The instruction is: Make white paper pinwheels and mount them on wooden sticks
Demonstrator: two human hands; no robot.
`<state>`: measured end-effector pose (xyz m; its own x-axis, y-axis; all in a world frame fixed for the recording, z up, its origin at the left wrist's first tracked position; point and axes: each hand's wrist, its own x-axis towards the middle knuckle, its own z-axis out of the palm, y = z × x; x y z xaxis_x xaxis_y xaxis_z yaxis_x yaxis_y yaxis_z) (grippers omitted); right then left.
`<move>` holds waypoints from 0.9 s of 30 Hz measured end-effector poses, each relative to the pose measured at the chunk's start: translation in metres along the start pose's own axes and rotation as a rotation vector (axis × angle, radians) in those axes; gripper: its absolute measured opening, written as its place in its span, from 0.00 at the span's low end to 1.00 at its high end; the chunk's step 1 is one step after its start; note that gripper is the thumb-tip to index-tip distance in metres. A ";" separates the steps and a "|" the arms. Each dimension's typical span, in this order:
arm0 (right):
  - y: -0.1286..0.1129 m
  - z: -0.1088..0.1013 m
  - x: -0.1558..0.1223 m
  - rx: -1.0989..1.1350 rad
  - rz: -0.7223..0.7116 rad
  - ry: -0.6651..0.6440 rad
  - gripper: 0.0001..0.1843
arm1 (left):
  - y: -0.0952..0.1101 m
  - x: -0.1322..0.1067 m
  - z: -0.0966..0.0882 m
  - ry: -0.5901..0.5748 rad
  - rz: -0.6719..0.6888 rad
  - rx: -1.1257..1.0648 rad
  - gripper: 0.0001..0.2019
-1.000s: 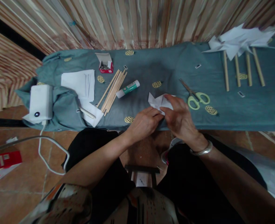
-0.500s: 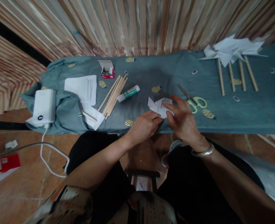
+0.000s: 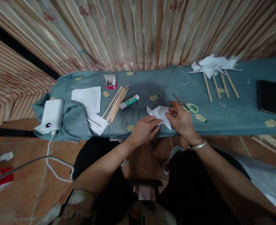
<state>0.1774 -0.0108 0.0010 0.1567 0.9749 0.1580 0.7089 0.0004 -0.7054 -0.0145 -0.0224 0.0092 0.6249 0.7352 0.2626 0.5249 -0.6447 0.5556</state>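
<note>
Pinched at table's (image 3: 234, 115) near edge: folded paper (image 3: 160, 113), left hand (image 3: 144, 129) and right hand (image 3: 181, 121) closed on it (light, flimsy; probably best gripped at creases).

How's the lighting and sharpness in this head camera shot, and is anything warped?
Head view: dim, even light, no glare; a soft shadow darkens the grey-blue tablecloth behind the folded white paper. Wide-angle warp fans the striped curtain outward. The left hand and right hand on the paper look fairly sharp; the dark clothing below loses detail.
</note>
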 end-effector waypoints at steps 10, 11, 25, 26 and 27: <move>-0.007 0.002 0.024 0.587 0.184 0.016 0.30 | -0.023 0.017 -0.023 0.508 -0.524 -0.554 0.27; -0.008 0.003 0.026 0.673 0.211 0.009 0.31 | -0.025 0.019 -0.022 0.550 -0.590 -0.635 0.32; -0.028 0.003 0.026 0.965 0.250 -0.092 0.27 | -0.005 0.033 -0.020 0.467 -0.804 -1.200 0.17; -0.028 0.003 0.026 0.966 0.251 -0.098 0.27 | -0.006 0.033 -0.020 0.480 -0.807 -1.192 0.17; -0.029 0.002 0.025 0.969 0.255 -0.104 0.27 | -0.007 0.033 -0.019 0.493 -0.805 -1.188 0.16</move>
<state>0.1595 0.0140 0.0236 0.1324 0.9857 -0.1044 -0.2100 -0.0750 -0.9748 -0.0083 0.0105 0.0285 0.0307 0.9482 -0.3161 -0.2849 0.3114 0.9066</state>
